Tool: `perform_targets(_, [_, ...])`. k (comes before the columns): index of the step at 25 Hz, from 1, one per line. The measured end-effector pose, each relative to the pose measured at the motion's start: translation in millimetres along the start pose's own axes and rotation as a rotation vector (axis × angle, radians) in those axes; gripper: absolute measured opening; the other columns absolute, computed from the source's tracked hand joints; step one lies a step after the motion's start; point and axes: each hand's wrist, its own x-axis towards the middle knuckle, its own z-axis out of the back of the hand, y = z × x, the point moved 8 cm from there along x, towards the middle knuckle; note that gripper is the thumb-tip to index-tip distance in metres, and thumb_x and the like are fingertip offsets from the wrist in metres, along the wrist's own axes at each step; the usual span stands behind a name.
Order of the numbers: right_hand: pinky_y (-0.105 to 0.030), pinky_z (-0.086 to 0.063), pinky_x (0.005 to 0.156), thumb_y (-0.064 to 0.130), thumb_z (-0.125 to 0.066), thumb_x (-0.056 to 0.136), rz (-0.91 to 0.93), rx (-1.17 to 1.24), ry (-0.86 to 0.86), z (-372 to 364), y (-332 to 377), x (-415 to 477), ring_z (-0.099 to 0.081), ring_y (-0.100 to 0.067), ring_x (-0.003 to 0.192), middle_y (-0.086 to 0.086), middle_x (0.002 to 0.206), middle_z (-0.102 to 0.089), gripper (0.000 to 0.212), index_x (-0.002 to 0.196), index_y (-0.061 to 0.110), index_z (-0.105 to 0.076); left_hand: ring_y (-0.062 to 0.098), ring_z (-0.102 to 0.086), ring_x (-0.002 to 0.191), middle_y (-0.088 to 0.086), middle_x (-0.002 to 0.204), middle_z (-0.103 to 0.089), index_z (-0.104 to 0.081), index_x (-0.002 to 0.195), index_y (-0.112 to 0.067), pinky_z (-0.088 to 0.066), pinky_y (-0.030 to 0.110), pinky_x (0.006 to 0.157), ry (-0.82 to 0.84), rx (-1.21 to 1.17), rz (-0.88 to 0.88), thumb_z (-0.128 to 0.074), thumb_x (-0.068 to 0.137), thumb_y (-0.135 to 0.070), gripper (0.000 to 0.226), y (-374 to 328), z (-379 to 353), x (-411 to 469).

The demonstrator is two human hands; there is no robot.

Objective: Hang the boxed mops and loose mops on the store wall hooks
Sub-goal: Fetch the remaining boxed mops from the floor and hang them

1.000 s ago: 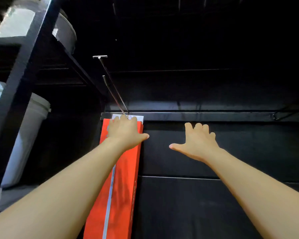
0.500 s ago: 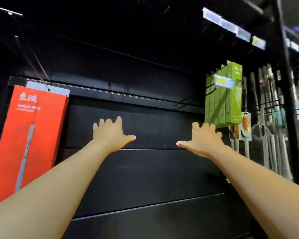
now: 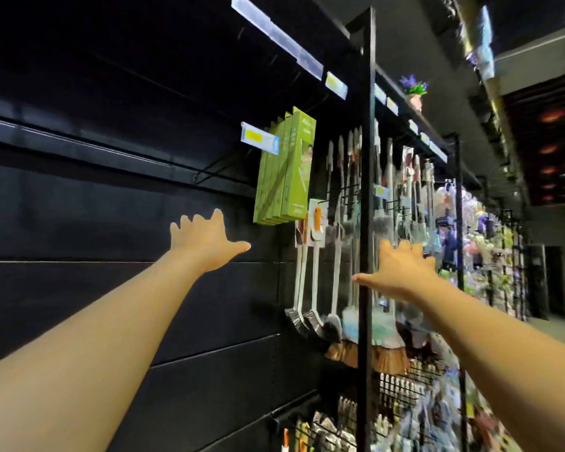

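Both my arms reach forward toward a black store wall [image 3: 95, 207]. My left hand [image 3: 206, 243] is spread open in front of the bare wall panels and holds nothing. My right hand [image 3: 402, 272] is also open and empty, held in front of a black upright post [image 3: 366, 223]. Several green boxed mops [image 3: 287, 168] hang from a wall hook just above and right of my left hand. Loose mops and brushes with white handles [image 3: 313, 275] hang in a row beside the boxes. The orange boxed mop is out of view.
An empty black hook [image 3: 216, 174] juts from the rail left of the green boxes. A price tag [image 3: 260, 141] sits at the hook's end. Wire racks with small goods [image 3: 405, 402] fill the lower right. More hanging merchandise runs down the aisle at right.
The view has swung right: the orange box on its hook has left the frame and the green boxes and hanging mops have come to the centre. Both hands stay open and empty.
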Motion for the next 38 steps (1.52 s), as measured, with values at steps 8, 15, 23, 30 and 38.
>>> perform_targets(8, [-0.060, -0.029, 0.111, 0.081, -0.051, 0.074, -0.217, -0.153, 0.056, -1, -272, -7, -0.027, -0.041, 0.139, -0.021, 0.151, -0.029, 0.103, 0.149, 0.016, -0.023, 0.043, -0.024, 0.142, 0.018, 0.149, -0.038, -0.025, 0.150, -0.016, -0.021, 0.055, 0.116, 0.144, -0.166, -0.183, -0.051, 0.082, -0.073, 0.093, -245, -91, -25])
perform_targets(15, [-0.058, -0.031, 0.111, 0.081, -0.052, 0.073, -0.454, -0.209, 0.145, -16, -467, -52, -0.027, -0.041, 0.140, -0.021, 0.153, -0.027, 0.106, 0.149, 0.014, -0.022, 0.044, -0.026, 0.141, 0.022, 0.150, -0.037, -0.022, 0.152, -0.015, -0.025, 0.058, 0.114, 0.266, -0.220, -0.369, -0.050, 0.080, -0.076, 0.098, -440, -157, -68])
perform_targets(23, [-0.052, -0.033, 0.111, 0.078, -0.052, 0.076, -0.683, -0.223, 0.267, -87, -613, -121, -0.031, -0.040, 0.137, -0.021, 0.149, -0.034, 0.100, 0.147, 0.014, -0.024, 0.042, -0.035, 0.135, 0.018, 0.149, -0.038, -0.022, 0.151, -0.022, -0.033, 0.054, 0.110, 0.375, -0.242, -0.612, -0.049, 0.077, -0.079, 0.098, -587, -281, -132])
perform_targets(30, [-0.054, -0.035, 0.108, 0.084, -0.052, 0.071, -0.884, -0.209, 0.347, -164, -701, -154, -0.029, -0.040, 0.140, -0.018, 0.155, -0.028, 0.111, 0.153, 0.017, -0.018, 0.043, -0.035, 0.137, 0.019, 0.151, -0.037, -0.023, 0.151, -0.018, -0.033, 0.055, 0.110, 0.550, -0.284, -0.690, -0.048, 0.076, -0.081, 0.102, -678, -423, -148])
perform_targets(38, [-0.048, -0.037, 0.103, 0.069, -0.058, 0.080, -1.170, 0.001, 0.268, -286, -732, -192, -0.037, -0.044, 0.132, -0.026, 0.142, -0.040, 0.090, 0.142, 0.009, -0.033, 0.041, -0.036, 0.136, 0.020, 0.146, -0.043, -0.021, 0.153, -0.015, -0.037, 0.053, 0.107, 0.738, -0.387, -0.767, -0.045, 0.078, -0.081, 0.102, -724, -596, -194])
